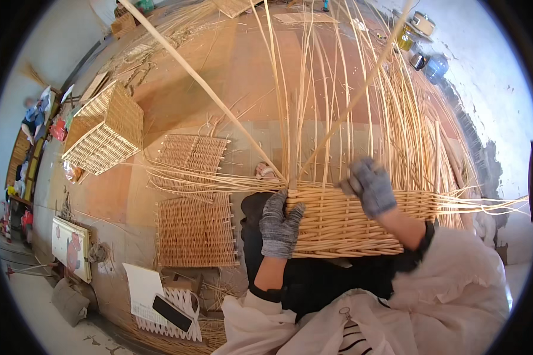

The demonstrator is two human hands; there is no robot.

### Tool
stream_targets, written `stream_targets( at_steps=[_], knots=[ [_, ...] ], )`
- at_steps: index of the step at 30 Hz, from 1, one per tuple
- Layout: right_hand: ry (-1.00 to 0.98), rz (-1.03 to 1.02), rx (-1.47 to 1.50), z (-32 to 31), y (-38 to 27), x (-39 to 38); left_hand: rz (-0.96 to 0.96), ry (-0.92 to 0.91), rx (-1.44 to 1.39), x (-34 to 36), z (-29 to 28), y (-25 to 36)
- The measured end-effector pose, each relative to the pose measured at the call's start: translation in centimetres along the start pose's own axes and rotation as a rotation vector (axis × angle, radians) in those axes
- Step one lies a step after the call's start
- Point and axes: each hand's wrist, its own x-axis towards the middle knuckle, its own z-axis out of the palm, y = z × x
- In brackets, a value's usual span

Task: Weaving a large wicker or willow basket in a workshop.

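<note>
A half-woven wicker basket side [361,228] lies across my lap, with long pale rods [385,118] fanning upward from it and loose strands trailing sideways. My left hand [281,222], in a grey knit glove, grips its upper left end, beside two thicker diagonal sticks [219,106]. My right hand [367,183], gloved alike and slightly blurred, is raised over the top edge with curled fingers; what they hold, if anything, is hidden. A sandalled foot [265,170] shows past the basket's left end.
Two woven panels [192,228] lie left of me. A square wicker basket [103,127] sits farther left. A phone [172,313] rests on papers at lower left. A cluttered bench [18,154] lines the left wall; a water jug [436,68] and kettle [418,61] stand by the right wall.
</note>
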Motion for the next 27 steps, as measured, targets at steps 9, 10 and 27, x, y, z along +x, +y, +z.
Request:
stream_targets(
  at_steps=[9,10,27],
  knots=[
    [0.436,0.051,0.136,-0.1,-0.5,-1.2,-0.044,-0.087,-0.066,-2.3,2.2,4.0],
    [0.319,0.023,0.212,0.5,-0.3,0.8,-0.137,-0.040,-0.137,-3.1,2.6,4.5],
    [0.013,0.218,0.602,-14.9,-2.8,-1.2,0.508,-0.754,0.976,-0.7,12.5,12.8]
  ],
)
